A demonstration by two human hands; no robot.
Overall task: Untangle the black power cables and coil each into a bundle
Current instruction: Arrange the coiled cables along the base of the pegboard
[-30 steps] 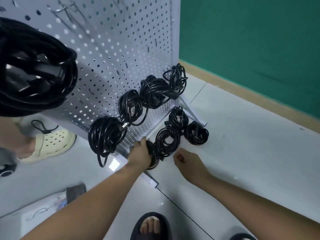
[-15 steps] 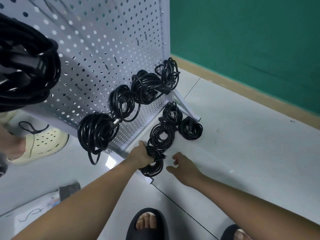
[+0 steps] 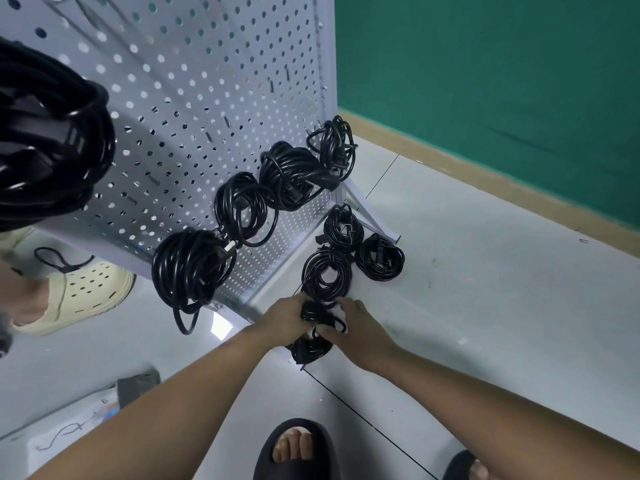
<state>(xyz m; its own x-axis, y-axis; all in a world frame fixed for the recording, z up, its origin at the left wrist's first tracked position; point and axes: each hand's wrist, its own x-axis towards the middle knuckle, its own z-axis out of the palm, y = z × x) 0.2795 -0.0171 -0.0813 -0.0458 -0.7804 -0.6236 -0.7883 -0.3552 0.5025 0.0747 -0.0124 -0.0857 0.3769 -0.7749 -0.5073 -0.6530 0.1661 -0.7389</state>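
In the head view, your left hand [image 3: 285, 318] curls its fingers round the cable bundle [image 3: 310, 348], which sits low over the white floor [image 3: 485, 289] at the near corner of the pegboard rack [image 3: 207, 98]. Your right hand [image 3: 363, 336] closes on the same bundle from the other side, with thumb and fingers pinching its loops.

Both hands cover the bundle's middle, so only its lower loops and a few upper strands show. A small white patch between your right fingers is too small to make out. Just beyond, three floor coils [image 3: 327, 275] lie along the rack's base edge, and four hanging coils [image 3: 192, 268] sit on its face. A large black coil [image 3: 45, 133] at the left edge is cut off and blurred. Your black slippers [image 3: 294, 452] are cropped by the bottom edge.
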